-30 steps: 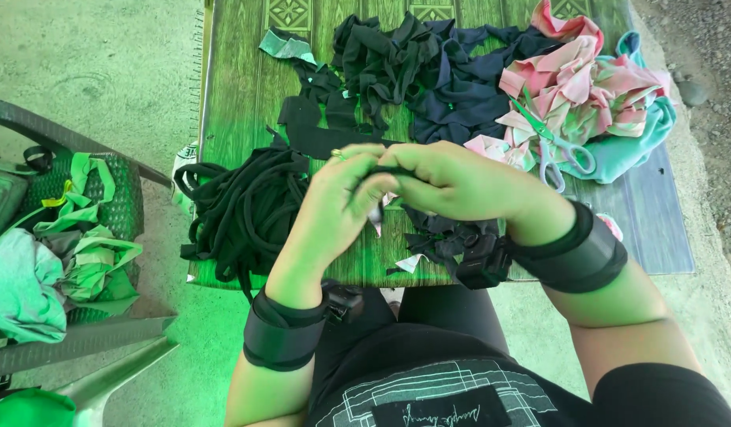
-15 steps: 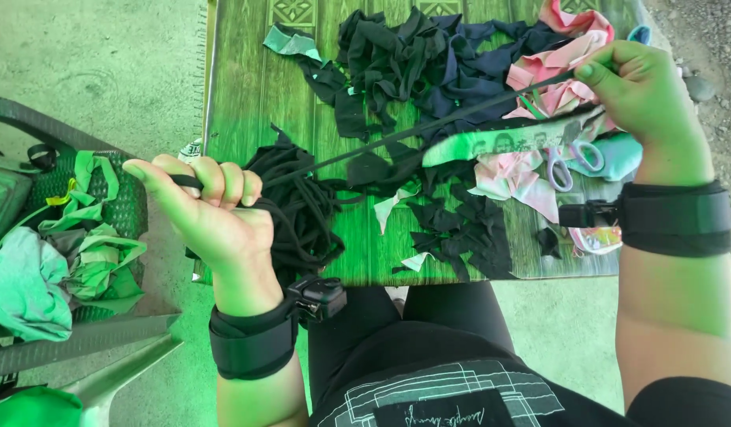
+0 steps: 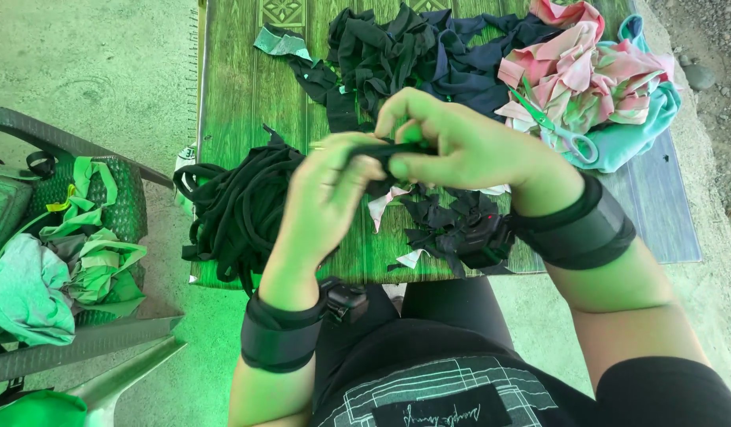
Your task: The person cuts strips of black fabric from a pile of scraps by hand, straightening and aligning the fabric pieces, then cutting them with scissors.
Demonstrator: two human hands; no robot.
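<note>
Both hands meet over green wood-grain table (image 3: 247,87): left hand (image 3: 326,202) & right hand (image 3: 460,146) pinch-closed on black fabric strip (image 3: 381,150) btwn them, mid-knot I'd judge; next move needs steady pull apart, w/ black strip pile (image 3: 239,209) just left.

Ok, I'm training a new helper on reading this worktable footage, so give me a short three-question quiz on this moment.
1. True or false: both hands hold the same black fabric strip above the green table.
2. Where do the scissors lie? A) on the pink and teal cloth pile B) in the basket C) in the right hand
3. Fill in: the heap of black cord lies near the table's ____ edge, beside the left hand.

Key: 1 true; 2 A; 3 left.
</note>
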